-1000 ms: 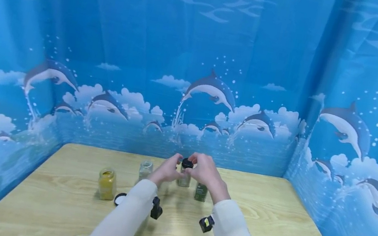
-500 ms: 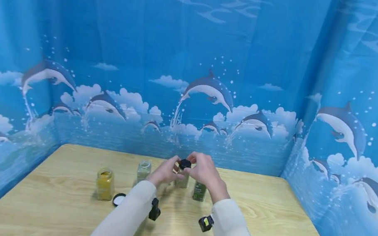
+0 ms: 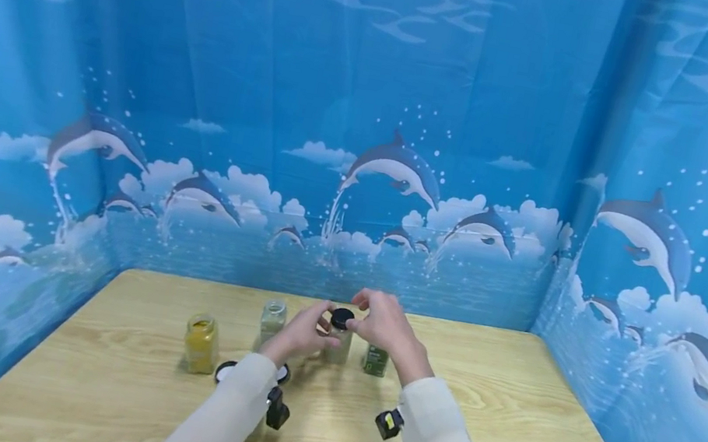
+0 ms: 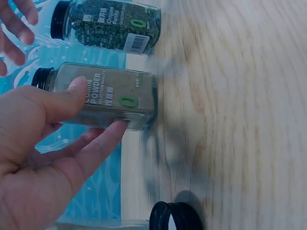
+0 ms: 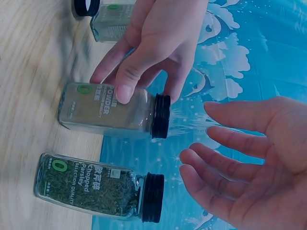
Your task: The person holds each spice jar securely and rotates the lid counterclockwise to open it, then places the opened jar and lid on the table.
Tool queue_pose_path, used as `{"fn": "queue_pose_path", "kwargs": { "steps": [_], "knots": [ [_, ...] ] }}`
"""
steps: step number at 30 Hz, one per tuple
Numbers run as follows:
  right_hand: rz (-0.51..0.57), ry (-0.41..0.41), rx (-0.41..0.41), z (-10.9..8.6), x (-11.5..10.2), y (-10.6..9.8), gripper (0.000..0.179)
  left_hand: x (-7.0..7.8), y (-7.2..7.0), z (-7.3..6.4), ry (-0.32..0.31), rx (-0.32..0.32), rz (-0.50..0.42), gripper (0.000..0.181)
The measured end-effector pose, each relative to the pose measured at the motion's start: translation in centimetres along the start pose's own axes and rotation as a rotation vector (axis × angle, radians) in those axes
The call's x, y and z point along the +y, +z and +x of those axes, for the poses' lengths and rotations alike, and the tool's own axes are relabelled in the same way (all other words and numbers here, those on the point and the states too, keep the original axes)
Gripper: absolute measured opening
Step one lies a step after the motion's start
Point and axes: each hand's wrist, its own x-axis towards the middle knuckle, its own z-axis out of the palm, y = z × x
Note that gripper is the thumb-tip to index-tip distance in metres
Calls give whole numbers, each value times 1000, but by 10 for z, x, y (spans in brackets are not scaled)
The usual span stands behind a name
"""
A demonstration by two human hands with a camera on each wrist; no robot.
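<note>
My left hand (image 3: 303,332) grips a square glass spice jar of cumin powder (image 4: 129,91), thumb on one side and fingers on the other. Upright on the table, the jar wears a black lid (image 5: 161,116). Just right of that lid is my right hand (image 3: 387,323), its fingers spread and slightly bent. The right wrist view shows a gap between those fingertips and the lid, with nothing held. A jar of chopped parsley (image 5: 91,187), also capped in black, stands to the right of the cumin jar, below my right hand in the head view.
Left of my hands stand an uncapped jar of yellow powder (image 3: 201,346) and an uncapped glass jar with pale contents (image 3: 273,317). Two black lids with white insides, one left (image 3: 224,372) and another lid (image 3: 283,374) by my left sleeve, lie on the wooden table (image 3: 501,436).
The cumin jar has come slightly toward me in my left hand. My right fingers, earlier around the lid, now stand off it. A second loose lid shows beside the left sleeve.
</note>
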Motion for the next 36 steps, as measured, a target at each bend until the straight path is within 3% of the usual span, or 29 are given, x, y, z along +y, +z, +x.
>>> {"fn": "queue_pose_path", "kwargs": {
  "steps": [4,12,20,28,36],
  "knots": [
    [-1,-8,-10,-2,0,1,36,0,0,-6,-11,-25,-12,49],
    [1,-18,-31,-7,-1,3,36,3,2,-25,39,-49,-40,46],
    [-3,-52,-36,-11,-5,5,37,0,3,-45,0,-55,-55,52],
    [-13,-76,-35,-15,-7,6,36,-10,-3,-62,81,-21,19,52],
    [-3,-78,-41,-18,-6,7,36,-20,-8,-74,162,-47,34,50]
  ]
}}
